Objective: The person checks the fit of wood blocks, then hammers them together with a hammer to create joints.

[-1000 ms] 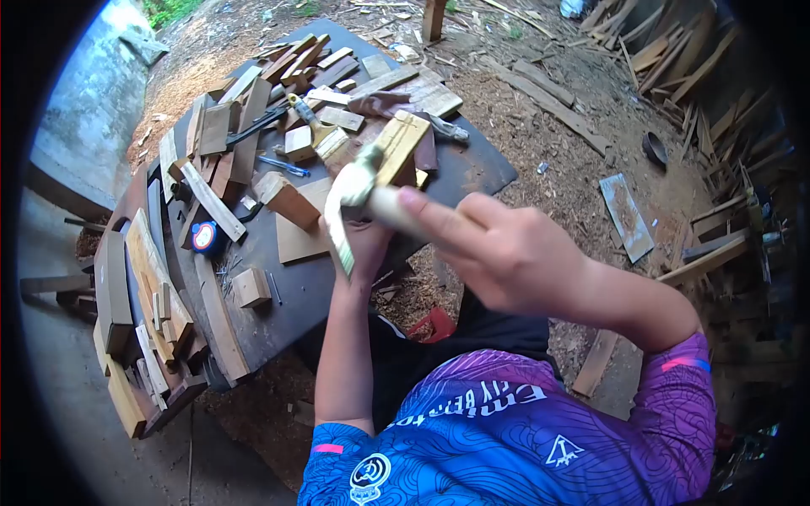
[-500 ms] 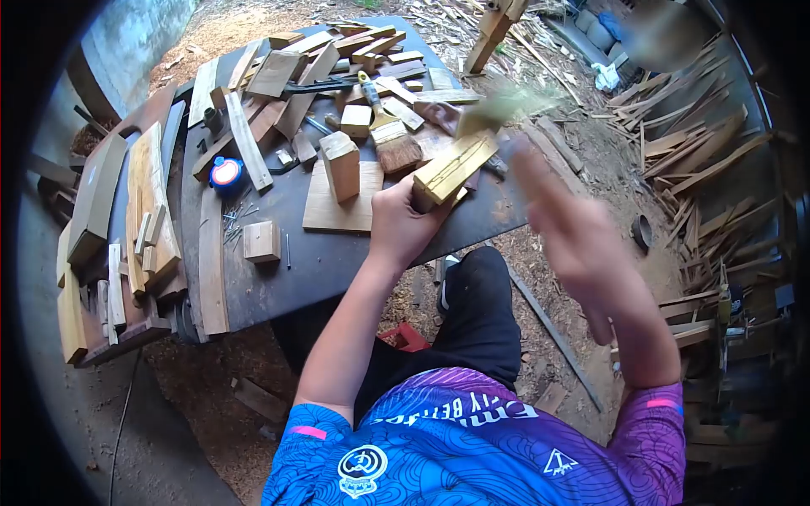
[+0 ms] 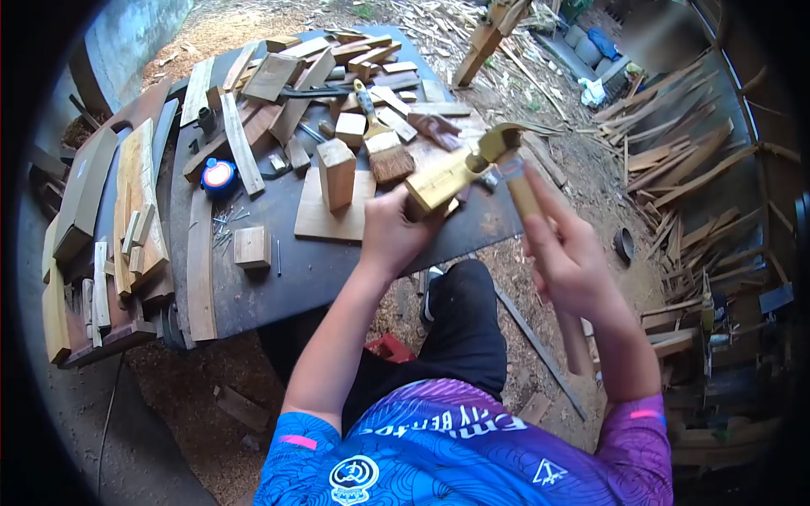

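Note:
My left hand [image 3: 391, 234] is closed around a wooden block [image 3: 434, 181], held tilted above the table's near right edge. My right hand [image 3: 567, 257] grips the wooden handle of a claw hammer [image 3: 498, 145]. The hammer's head is at the far right end of the block; whether a nail is under it I cannot make out. Behind my left hand an upright block [image 3: 337, 174] stands on a flat square board [image 3: 312, 215]. A wide paintbrush [image 3: 390, 160] lies just beyond. Nearer me are a small cube of wood [image 3: 252, 247] and a single nail [image 3: 279, 257].
Several loose nails [image 3: 224, 226] lie by a blue tape measure [image 3: 218, 175] on the dark table [image 3: 312, 282]. Wood offcuts [image 3: 274, 78] are heaped at its far side. Longer boards [image 3: 139, 198] rest at the left. Scrap strips [image 3: 675, 185] pile up on the ground at right.
The hammer, blurred before, now shows clearly with its head at the block's end. My right hand has shifted slightly down and left. My left hand still holds the block.

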